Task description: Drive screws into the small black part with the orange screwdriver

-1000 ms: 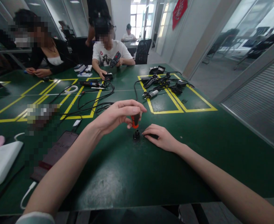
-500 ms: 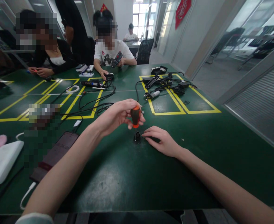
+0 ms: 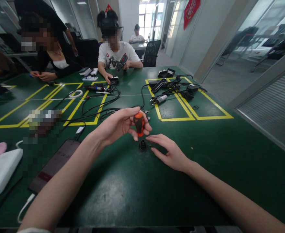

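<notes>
Positioning or turning a screwdriver (image 3: 139, 125) at a small black part (image 3: 142, 145) is judged to be the step in hand. The part is seen resting on the green table (image 3: 132, 197); with it taken as the dial's centre, the screwdriver is held at 12 o'clock, handle uppermost, its tip not discernible. The handle is gripped by the curled fingers of the left hand (image 3: 118, 126), at 10 o'clock. At 3 o'clock, the right hand (image 3: 173, 152) is placed just beside the part, thumb and fingers parted, with no grip seen; whether contact is made cannot be told. For the next move, steadying of the part and upright alignment of the screwdriver are probably called for.
</notes>
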A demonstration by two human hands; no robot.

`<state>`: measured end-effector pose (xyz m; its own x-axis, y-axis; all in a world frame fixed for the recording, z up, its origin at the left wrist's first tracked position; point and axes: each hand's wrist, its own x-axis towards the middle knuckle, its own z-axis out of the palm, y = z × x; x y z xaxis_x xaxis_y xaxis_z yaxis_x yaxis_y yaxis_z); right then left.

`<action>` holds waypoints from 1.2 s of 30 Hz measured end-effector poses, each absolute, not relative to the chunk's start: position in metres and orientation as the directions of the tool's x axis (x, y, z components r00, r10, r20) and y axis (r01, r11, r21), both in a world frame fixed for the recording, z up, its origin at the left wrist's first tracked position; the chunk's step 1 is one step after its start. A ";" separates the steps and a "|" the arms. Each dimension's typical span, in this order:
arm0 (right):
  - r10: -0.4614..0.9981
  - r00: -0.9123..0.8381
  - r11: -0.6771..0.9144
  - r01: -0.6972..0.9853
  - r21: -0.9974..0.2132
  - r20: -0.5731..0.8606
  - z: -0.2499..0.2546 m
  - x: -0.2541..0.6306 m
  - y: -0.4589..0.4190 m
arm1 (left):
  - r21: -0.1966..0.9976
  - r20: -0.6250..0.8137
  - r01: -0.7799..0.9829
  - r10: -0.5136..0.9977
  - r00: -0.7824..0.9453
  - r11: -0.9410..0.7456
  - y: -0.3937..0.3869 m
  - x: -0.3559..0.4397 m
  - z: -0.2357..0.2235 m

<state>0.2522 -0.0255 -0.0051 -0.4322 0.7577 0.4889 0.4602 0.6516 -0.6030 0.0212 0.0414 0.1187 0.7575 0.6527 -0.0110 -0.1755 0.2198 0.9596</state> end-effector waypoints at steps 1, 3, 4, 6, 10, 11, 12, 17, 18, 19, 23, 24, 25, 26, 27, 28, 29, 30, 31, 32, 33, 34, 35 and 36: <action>0.761 -0.428 0.647 0.451 -0.615 0.487 -0.006 0.251 -0.027 | 0.960 -0.005 -0.178 0.651 0.759 0.216 0.042 0.021 0.118; 0.765 -0.425 0.642 0.434 -0.633 0.484 -0.006 0.249 -0.029 | 0.963 0.008 -0.182 0.657 0.754 0.199 0.041 0.019 0.116; 0.765 -0.426 0.640 0.426 -0.639 0.482 -0.006 0.248 -0.030 | 0.965 0.012 -0.183 0.664 0.748 0.188 0.041 0.019 0.116; 0.761 -0.443 0.642 0.412 -0.646 0.474 -0.006 0.246 -0.031 | 0.971 0.012 -0.170 0.677 0.736 0.167 0.039 0.018 0.116; 0.738 -0.486 0.662 0.392 -0.639 0.467 -0.006 0.245 -0.032 | 0.978 -0.008 -0.135 0.668 0.744 0.162 0.036 0.018 0.119; 0.740 -0.486 0.661 0.396 -0.637 0.465 -0.007 0.245 -0.032 | 0.975 -0.009 -0.139 0.659 0.752 0.171 0.036 0.018 0.120; 0.744 -0.482 0.657 0.403 -0.637 0.462 -0.007 0.245 -0.032 | 0.971 -0.009 -0.149 0.650 0.760 0.187 0.036 0.019 0.121; 0.771 -0.459 0.625 0.416 -0.660 0.441 -0.010 0.245 -0.033 | 0.952 -0.013 -0.181 0.623 0.782 0.247 0.038 0.018 0.122; 0.772 -0.460 0.624 0.412 -0.664 0.439 -0.010 0.245 -0.033 | 0.954 -0.017 -0.176 0.628 0.778 0.244 0.038 0.017 0.121; 0.771 -0.461 0.624 0.408 -0.666 0.440 -0.010 0.244 -0.033 | 0.956 -0.019 -0.173 0.639 0.769 0.237 0.038 0.017 0.121; 0.774 -0.456 0.620 0.408 -0.670 0.439 -0.008 0.243 -0.034 | 0.969 -0.021 -0.162 0.714 0.699 0.188 0.036 0.016 0.121; 0.775 -0.456 0.619 0.407 -0.672 0.437 -0.007 0.243 -0.034 | 0.972 -0.019 -0.158 0.726 0.687 0.175 0.036 0.015 0.121; 0.775 -0.456 0.618 0.405 -0.674 0.437 -0.007 0.243 -0.034 | 0.974 -0.015 -0.155 0.728 0.685 0.165 0.036 0.015 0.121; 0.775 -0.456 0.617 0.401 -0.676 0.437 -0.008 0.243 -0.034 | 0.974 -0.007 -0.157 0.721 0.693 0.160 0.036 0.015 0.121; 0.775 -0.456 0.617 0.398 -0.678 0.438 -0.008 0.243 -0.034 | 0.972 0.001 -0.166 0.707 0.707 0.165 0.036 0.015 0.122; 0.775 -0.454 0.617 0.397 -0.679 0.439 -0.008 0.243 -0.034 | 0.967 0.007 -0.181 0.689 0.724 0.181 0.037 0.015 0.122; 0.776 -0.451 0.617 0.397 -0.679 0.442 -0.009 0.243 -0.033 | 0.959 0.009 -0.197 0.671 0.742 0.206 0.038 0.015 0.122; 0.775 -0.449 0.619 0.397 -0.677 0.445 -0.009 0.243 -0.033 | 0.949 0.006 -0.211 0.656 0.755 0.234 0.038 0.015 0.122; 0.773 -0.448 0.622 0.398 -0.674 0.449 -0.010 0.243 -0.033 | 0.941 -0.001 -0.219 0.646 0.763 0.259 0.039 0.015 0.122; 0.770 -0.451 0.626 0.399 -0.670 0.451 -0.010 0.243 -0.033 | 0.935 -0.009 -0.222 0.643 0.765 0.276 0.039 0.015 0.121; 0.768 -0.454 0.629 0.398 -0.668 0.452 -0.009 0.243 -0.033 | 0.934 -0.017 -0.217 0.644 0.764 0.283 0.039 0.015 0.121; 0.766 -0.458 0.631 0.397 -0.666 0.451 -0.009 0.243 -0.033 | 0.936 -0.023 -0.212 0.651 0.759 0.280 0.039 0.015 0.120; 0.765 -0.461 0.631 0.397 -0.667 0.449 -0.008 0.243 -0.033 | 0.941 -0.026 -0.206 0.663 0.748 0.270 0.040 0.015 0.120; 0.766 -0.462 0.630 0.398 -0.667 0.447 -0.008 0.243 -0.033 | 0.946 -0.027 -0.200 0.677 0.735 0.255 0.039 0.015 0.120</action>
<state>0.2429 -0.0329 -0.0080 -0.4620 0.7657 0.4475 0.3980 0.6299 -0.6670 0.0149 0.0395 0.1198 0.7352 0.6773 -0.0273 -0.2002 0.2554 0.9459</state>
